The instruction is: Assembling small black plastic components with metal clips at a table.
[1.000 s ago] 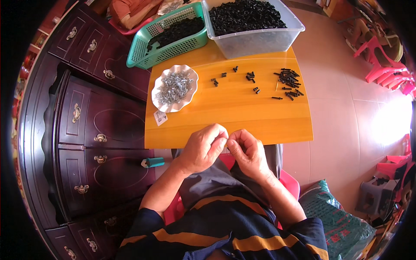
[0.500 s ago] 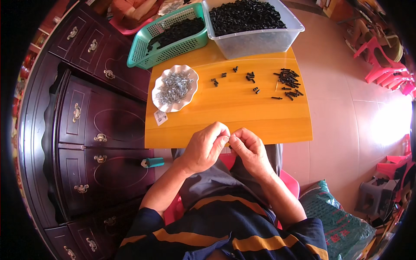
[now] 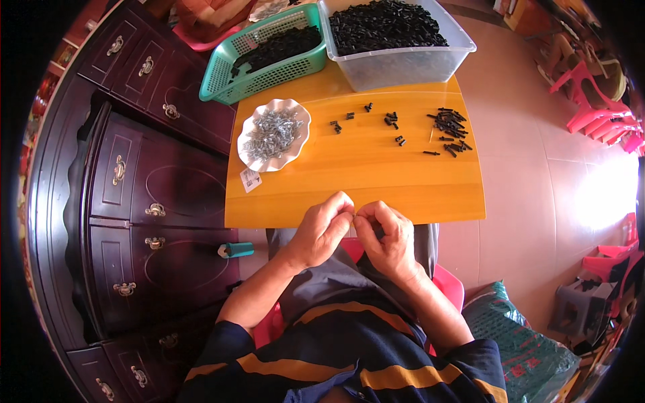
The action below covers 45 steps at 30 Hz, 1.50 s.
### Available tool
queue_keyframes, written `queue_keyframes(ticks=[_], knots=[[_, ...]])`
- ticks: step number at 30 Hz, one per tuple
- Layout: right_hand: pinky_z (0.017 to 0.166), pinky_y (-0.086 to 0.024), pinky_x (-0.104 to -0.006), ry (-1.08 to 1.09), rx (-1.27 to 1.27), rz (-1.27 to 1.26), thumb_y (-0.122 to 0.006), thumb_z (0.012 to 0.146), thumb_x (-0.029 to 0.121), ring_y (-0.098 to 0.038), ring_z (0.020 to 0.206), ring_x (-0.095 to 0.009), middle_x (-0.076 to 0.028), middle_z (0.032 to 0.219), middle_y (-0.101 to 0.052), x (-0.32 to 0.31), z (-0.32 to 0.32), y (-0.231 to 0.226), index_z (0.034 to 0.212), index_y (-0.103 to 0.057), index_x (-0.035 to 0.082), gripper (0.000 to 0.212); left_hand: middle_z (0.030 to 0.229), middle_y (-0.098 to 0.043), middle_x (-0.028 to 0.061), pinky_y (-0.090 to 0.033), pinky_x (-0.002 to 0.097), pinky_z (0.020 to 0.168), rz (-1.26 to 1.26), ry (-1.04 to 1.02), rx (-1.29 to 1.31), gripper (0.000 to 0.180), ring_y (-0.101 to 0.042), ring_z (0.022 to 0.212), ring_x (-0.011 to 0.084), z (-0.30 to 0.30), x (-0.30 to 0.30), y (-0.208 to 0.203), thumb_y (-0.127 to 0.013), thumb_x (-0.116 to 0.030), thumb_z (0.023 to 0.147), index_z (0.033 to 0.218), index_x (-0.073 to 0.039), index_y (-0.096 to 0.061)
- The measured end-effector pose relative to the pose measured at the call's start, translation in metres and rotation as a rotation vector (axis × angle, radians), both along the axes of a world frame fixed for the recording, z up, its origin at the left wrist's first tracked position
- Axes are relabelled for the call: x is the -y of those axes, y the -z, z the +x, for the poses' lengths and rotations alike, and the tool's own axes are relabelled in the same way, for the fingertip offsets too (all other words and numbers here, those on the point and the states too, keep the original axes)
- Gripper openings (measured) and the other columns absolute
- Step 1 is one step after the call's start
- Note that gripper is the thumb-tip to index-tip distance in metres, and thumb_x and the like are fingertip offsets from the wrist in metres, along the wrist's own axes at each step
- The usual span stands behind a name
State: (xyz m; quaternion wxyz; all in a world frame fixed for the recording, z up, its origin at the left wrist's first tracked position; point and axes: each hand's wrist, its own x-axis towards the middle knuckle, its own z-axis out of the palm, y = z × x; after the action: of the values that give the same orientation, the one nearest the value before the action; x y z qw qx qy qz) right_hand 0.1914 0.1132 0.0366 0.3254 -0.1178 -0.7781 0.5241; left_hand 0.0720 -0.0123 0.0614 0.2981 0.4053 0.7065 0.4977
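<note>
At the near edge of the table, my left hand (image 3: 320, 232) and my right hand (image 3: 390, 238) meet fingertip to fingertip. Both are pinched closed, and whatever lies between them is too small to make out. Beyond my left hand stands a white scalloped dish (image 3: 304, 127) holding many small shiny, clear or silvery pieces (image 3: 272, 134). Several short black parts (image 3: 391, 119) lie scattered across the middle of the tabletop. To the right is a loose pile of longer, thin black plastic parts (image 3: 449, 123).
A green perforated basket (image 3: 269, 84) and a translucent bin (image 3: 403, 70), both with black parts, stand at the table's (image 3: 349, 174) far side. Dark drawers (image 3: 178, 181) flank the left. A green bag (image 3: 521, 342) lies low right. Another person (image 3: 208, 17) sits beyond the basket.
My right hand has turned slightly, its fingers curling more upright. A small black bit visible beneath its fingertips earlier is now hidden. My left hand has barely moved.
</note>
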Motion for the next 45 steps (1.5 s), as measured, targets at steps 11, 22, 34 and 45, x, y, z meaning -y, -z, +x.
queue_keyframes(ticks=[11, 22, 34, 45], knots=[[0.056, -0.046, -0.0257, 0.05, 0.228, -0.233, -0.065, 0.093, 0.008, -0.056, 0.056, -0.01, -0.006, 0.063, -0.06, -0.024, 0.0, -0.003, 0.089, -0.062, 0.002, 0.008, 0.066, -0.053, 0.0116, -0.042, 0.0368, 0.057, 0.039, -0.052, -0.166, 0.015, -0.052, 0.059, 0.0273, -0.009, 0.005, 0.002, -0.059, -0.009, 0.095, 0.082, -0.001, -0.055], [0.061, -0.051, -0.0452, 0.299, 0.476, 0.546, -0.062, 0.09, 0.015, -0.066, 0.068, -0.036, -0.014, 0.071, -0.066, -0.082, -0.033, 0.0, 0.082, -0.058, 0.007, 0.012, 0.071, -0.062, 0.012, -0.046, 0.0358, 0.059, 0.055, -0.064, -0.144, 0.011, -0.061, 0.063, 0.0239, -0.029, 0.023, 0.027, -0.063, -0.008, 0.091, 0.084, 0.0, -0.059], [0.066, -0.053, -0.0463, 0.339, 0.788, 0.695, -0.063, 0.089, 0.02, -0.068, 0.072, -0.034, -0.014, 0.071, -0.068, -0.137, -0.06, 0.008, 0.083, -0.063, 0.009, 0.013, 0.069, -0.063, 0.0131, -0.048, 0.0375, 0.058, 0.112, -0.101, -0.129, 0.014, -0.062, 0.061, 0.0257, -0.043, 0.036, 0.042, -0.066, -0.011, 0.091, 0.085, -0.001, -0.06], [0.064, -0.053, -0.0346, 0.409, 0.515, 0.37, -0.065, 0.092, 0.023, -0.066, 0.065, -0.025, -0.011, 0.071, -0.067, -0.137, -0.034, -0.003, 0.096, -0.07, 0.01, 0.014, 0.07, -0.065, 0.0117, -0.049, 0.0357, 0.059, 0.097, -0.103, -0.135, 0.013, -0.064, 0.062, 0.0236, -0.043, 0.035, 0.04, -0.066, -0.01, 0.091, 0.085, -0.001, -0.061]])
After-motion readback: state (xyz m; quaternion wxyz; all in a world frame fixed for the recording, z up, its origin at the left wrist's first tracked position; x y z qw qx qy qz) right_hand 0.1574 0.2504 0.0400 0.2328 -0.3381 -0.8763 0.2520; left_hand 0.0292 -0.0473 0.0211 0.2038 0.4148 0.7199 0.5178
